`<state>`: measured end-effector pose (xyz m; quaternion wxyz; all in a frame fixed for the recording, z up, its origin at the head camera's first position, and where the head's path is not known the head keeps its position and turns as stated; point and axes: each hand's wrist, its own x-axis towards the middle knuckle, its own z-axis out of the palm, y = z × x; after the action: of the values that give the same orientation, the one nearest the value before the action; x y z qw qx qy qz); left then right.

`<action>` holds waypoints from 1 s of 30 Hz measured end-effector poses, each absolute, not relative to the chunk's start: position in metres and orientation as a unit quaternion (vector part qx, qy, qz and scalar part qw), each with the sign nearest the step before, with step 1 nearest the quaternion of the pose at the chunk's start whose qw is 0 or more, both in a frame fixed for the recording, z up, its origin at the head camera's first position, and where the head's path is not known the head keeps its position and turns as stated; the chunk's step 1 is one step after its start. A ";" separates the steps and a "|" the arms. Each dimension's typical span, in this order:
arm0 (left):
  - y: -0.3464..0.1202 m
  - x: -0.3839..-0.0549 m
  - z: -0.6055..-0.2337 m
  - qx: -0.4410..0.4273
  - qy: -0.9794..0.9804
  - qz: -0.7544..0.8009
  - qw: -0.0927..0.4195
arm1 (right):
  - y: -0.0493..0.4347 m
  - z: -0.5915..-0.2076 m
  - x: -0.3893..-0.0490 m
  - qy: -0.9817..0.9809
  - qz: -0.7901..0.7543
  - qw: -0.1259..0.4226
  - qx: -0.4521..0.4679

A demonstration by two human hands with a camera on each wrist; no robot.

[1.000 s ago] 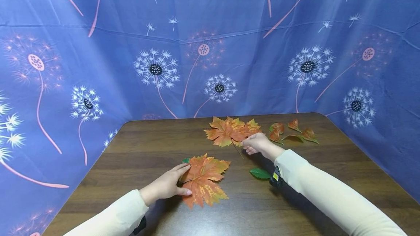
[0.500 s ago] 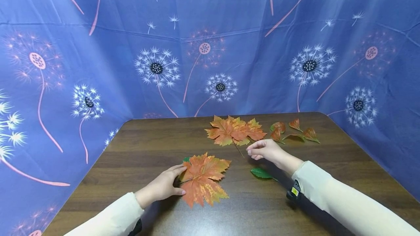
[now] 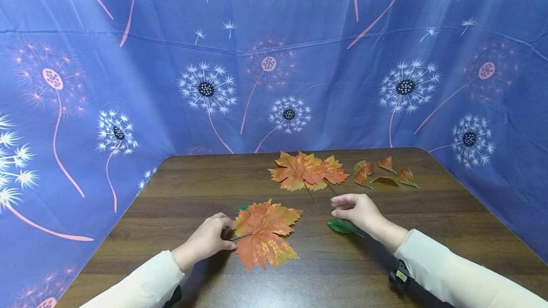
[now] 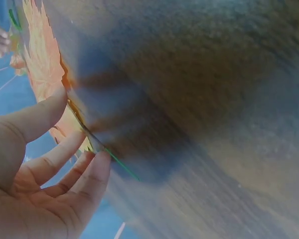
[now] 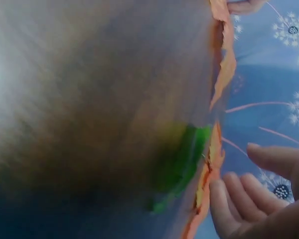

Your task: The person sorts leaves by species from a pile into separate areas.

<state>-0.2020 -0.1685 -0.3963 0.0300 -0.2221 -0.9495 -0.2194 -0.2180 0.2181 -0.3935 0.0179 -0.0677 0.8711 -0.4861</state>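
Observation:
A large orange artificial maple leaf (image 3: 267, 234) lies on the wooden table, its stem pointing left toward my left hand (image 3: 207, 240). The left hand's fingers are bent and spread apart at the leaf's edge; in the left wrist view the thumb and fingertips (image 4: 103, 158) leave a gap, and whether they touch the leaf is unclear. A green leaf (image 3: 244, 207) peeks out behind the maple leaf. My right hand (image 3: 361, 213) hovers just above another green leaf (image 3: 342, 226), thumb and fingers apart, nothing between them in the right wrist view.
Overlapping orange maple leaves (image 3: 299, 170) lie at the back of the table (image 3: 192, 179), stems toward the front. Right of them are several small reddish-green leaves (image 3: 385, 175). A blue curtain (image 3: 325, 61) printed with dandelions hangs behind and at both sides.
My right hand has drawn back from the rear maple leaves, toward the front and right. My left hand has slid left, off the front maple leaf to its edge.

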 end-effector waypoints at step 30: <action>-0.173 -0.200 -0.393 -0.182 -0.955 -0.233 -0.022 | 0.216 -0.406 -0.194 0.917 -0.380 0.013 -0.121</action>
<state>-0.1997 -0.1731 -0.3930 -0.0223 -0.1824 -0.9549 -0.2331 -0.1942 0.2157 -0.4062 0.0134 -0.1208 0.9170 -0.3800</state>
